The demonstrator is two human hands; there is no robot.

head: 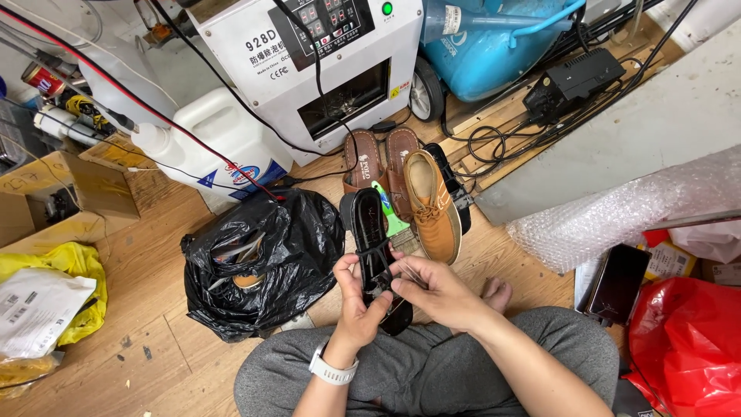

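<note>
Lacing the black shoe point(376, 255): left hand point(356, 297) gripping its side, right hand point(432, 289) pinching the lace point(378, 249); likely needing threading through an eyelet next.

Red-digit screen point(323, 19) atop white machine; blue-labelled white jug point(220, 143) beside.

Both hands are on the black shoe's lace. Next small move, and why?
Probably draw the lace snug across the black shoe. The left hand grips the shoe from its side while the right hand pinches near the lace's crossing, which looks loose over the opening. Whether the right fingers hold a thin thread too, I can't tell.
</note>
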